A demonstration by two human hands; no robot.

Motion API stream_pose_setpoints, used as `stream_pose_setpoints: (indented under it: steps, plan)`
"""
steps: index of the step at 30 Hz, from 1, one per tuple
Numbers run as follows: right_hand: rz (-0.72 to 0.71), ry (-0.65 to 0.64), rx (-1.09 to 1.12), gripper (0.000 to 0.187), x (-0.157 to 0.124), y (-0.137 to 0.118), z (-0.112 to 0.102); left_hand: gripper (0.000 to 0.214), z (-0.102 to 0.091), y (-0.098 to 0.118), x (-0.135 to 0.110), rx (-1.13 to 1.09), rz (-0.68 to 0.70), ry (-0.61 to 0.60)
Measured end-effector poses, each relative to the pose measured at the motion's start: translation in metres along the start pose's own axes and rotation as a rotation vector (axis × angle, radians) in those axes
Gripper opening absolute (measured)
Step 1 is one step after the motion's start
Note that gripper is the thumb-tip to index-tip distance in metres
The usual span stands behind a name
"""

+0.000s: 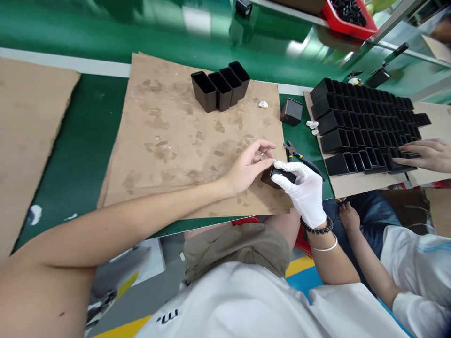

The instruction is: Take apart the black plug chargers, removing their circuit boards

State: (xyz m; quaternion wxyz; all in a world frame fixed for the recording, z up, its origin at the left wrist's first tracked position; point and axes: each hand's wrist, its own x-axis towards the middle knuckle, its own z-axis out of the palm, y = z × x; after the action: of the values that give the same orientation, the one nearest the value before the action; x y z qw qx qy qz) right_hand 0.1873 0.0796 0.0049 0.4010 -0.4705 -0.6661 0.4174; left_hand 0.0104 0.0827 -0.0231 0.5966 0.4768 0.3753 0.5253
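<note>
My right hand (302,190), in a white glove with dark beads at the wrist, is closed on a small black box (269,177) near the front edge of the cardboard. The glove hides part of the box. My bare left hand (251,165) lies beside it, its thumb tip at the box's far corner by the gloved fingertips. Its other fingers are loosely bent and apart from the thumb. Just beyond the right hand lie pliers (294,152) with dark handles. Several open black plastic boxes (220,89) stand in a slanted row farther back on the cardboard sheet (169,164).
Rows of black boxes (362,126) fill the right side, where another person's hand (428,155) touches them. A single black box (291,111) sits on the green table. White crumpled bits (263,104) lie nearby. A red tray (352,28) of black parts is on the shelf.
</note>
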Motion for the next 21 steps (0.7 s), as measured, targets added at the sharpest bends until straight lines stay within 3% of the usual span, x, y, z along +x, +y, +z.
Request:
stream_pose_setpoints:
  steps: [4, 9, 13, 19, 21]
  plan:
    - [-0.053, -0.075, -0.018, 0.027, -0.004, 0.011, -0.002, 0.021, -0.002, 0.002, 0.004, -0.028, 0.008, 0.063]
    - [-0.182, 0.036, -0.012, 0.036, -0.009, 0.023, 0.005, 0.031, -0.009, 0.002, 0.01, -0.026, 0.025, 0.117]
    - [-0.272, 0.024, -0.001, 0.023, -0.012, 0.026, 0.01, 0.038, -0.014, 0.0, 0.014, -0.034, -0.001, 0.125]
    - [-0.273, 0.157, -0.085, 0.015, -0.022, 0.022, 0.013, 0.048, -0.015, -0.002, 0.014, -0.026, -0.008, 0.099]
    - [-0.226, 0.14, -0.069, 0.016, -0.023, 0.017, 0.011, 0.05, -0.015, -0.002, 0.014, -0.021, -0.017, 0.09]
